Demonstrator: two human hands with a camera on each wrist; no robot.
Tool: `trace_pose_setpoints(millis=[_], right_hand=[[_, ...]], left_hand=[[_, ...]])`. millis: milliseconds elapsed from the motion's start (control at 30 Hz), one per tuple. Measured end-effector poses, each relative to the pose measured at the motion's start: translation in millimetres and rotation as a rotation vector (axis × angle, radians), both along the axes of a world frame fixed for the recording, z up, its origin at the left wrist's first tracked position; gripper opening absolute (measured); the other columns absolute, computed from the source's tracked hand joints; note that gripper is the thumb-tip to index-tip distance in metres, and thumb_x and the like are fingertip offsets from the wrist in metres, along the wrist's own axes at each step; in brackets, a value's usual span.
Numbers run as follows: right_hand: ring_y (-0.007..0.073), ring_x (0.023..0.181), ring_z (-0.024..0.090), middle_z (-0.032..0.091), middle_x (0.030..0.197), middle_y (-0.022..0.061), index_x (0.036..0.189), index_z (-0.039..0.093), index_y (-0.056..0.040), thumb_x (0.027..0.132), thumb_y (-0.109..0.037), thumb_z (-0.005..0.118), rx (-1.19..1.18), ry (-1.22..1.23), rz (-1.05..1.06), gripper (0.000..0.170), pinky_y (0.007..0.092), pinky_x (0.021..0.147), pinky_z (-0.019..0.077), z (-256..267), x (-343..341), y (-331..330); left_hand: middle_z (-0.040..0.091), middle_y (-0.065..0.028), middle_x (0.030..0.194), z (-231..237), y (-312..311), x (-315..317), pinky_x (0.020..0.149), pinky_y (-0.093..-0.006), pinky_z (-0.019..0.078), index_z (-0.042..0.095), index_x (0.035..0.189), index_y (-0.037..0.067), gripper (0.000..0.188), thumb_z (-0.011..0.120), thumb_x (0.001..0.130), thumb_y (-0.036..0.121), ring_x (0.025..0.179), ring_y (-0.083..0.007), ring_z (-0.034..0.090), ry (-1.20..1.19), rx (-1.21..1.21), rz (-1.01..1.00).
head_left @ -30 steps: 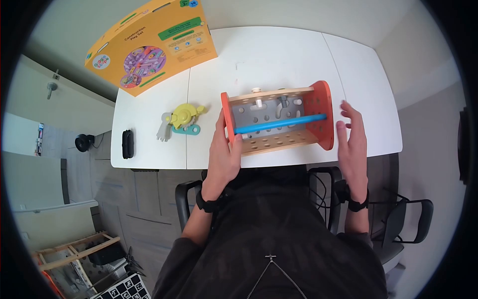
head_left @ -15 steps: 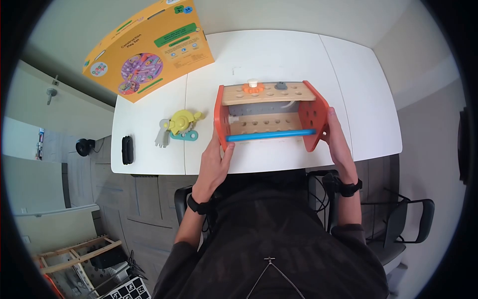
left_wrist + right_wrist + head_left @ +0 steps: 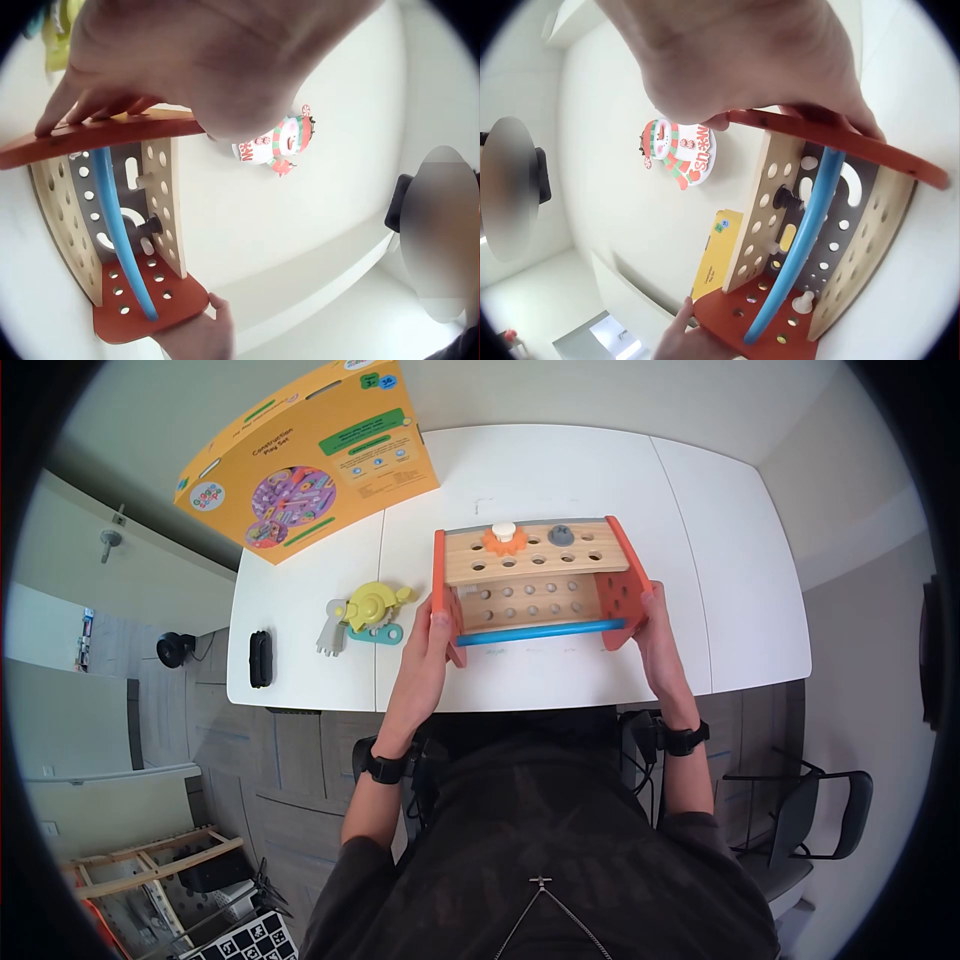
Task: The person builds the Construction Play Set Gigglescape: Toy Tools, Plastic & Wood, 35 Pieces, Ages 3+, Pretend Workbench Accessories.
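Note:
A wooden toy tool bench [image 3: 535, 556] with red side panels, rows of holes and a blue rod [image 3: 540, 632] is held between both hands above the white table. My left hand [image 3: 418, 672] grips its left panel [image 3: 112, 137], thumb at the front edge and fingers along the outside. On the other side, my right hand [image 3: 661, 650] holds the right panel [image 3: 840, 139] in the same way. An orange gear [image 3: 505, 541] with a cream knob [image 3: 503, 531] and a grey screw head [image 3: 561, 536] sit on the top board.
Left of the bench lie a yellow toy piece [image 3: 372, 604], a grey claw-shaped piece [image 3: 332, 630] and a teal strip [image 3: 385, 634]. A black case [image 3: 260, 658] is near the table's left edge. The yellow play-set box [image 3: 330, 460] stands at the back left.
The right hand, at first apart from the bench, has come onto the right panel. The bench has turned so its top board shows from above, and the blue rod now lies nearer the body.

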State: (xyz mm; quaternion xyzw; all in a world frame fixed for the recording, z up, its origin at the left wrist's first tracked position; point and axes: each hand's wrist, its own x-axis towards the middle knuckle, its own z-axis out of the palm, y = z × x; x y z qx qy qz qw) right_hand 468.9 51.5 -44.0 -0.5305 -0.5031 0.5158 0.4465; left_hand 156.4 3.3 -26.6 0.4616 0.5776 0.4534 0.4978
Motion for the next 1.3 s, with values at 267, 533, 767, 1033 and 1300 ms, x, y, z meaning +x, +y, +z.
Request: trace_pose_setpoints(millis=[267,533,767,1033,1300], right_hand=[[0.0098,0.085,0.056,0.057,0.103,0.0058,0.125,0.048,-0.005,0.116,-0.055,0.04,0.016,-0.017,-0.014,0.051,0.0276,0.081,0.0486,-6,-2,11],[0.0213,0.108,0.069,0.068,0.119,0.0169,0.148,0.042,0.0016,0.119,-0.04,0.038,0.178,-0.07,0.059,0.051,0.0359,0.1,0.0526,-9,5,-15],[0.036,0.125,0.069,0.068,0.136,0.0255,0.159,0.039,0.0002,0.12,-0.031,0.036,0.274,-0.39,0.068,0.05,0.0437,0.109,0.0502,9,3,-53],[0.0501,0.102,0.069,0.071,0.108,0.0294,0.138,0.054,0.001,0.115,-0.015,0.046,0.133,-0.507,0.078,0.029,0.0484,0.087,0.054,-42,1,-55],[0.0516,0.099,0.07,0.072,0.102,0.0305,0.121,0.057,0.0009,0.114,-0.015,0.049,0.096,-0.636,0.06,0.019,0.0529,0.082,0.0531,-67,1,-42]], left_hand=[[0.055,-0.0029,0.09,-13,8,-4,0.073,-0.028,0.0446,0.042,0.163,0.001,0.069,0.031,0.119,0.052,0.076,-0.0099,0.051,0.042,0.004,-0.015],[0.063,-0.0189,0.133,-41,-9,-4,0.096,-0.0336,0.0522,0.023,0.171,-0.001,0.07,0.03,0.119,0.045,0.104,-0.0265,0.064,0.159,0.311,-0.049],[0.054,-0.033,0.152,-48,-35,-6,0.108,-0.042,0.0507,0.016,0.169,-0.008,0.07,0.037,0.118,0.035,0.133,-0.0431,0.064,0.403,0.465,-0.083],[0.066,-0.031,0.136,-96,-49,6,0.102,-0.0396,0.0545,0.036,0.163,0.002,0.054,0.05,0.111,0.004,0.125,-0.042,0.07,0.45,0.291,0.057],[0.068,-0.0319,0.123,-95,-42,2,0.092,-0.0513,0.0555,0.04,0.162,0.005,0.06,0.053,0.104,-0.005,0.113,-0.0528,0.067,0.443,0.14,0.011]])
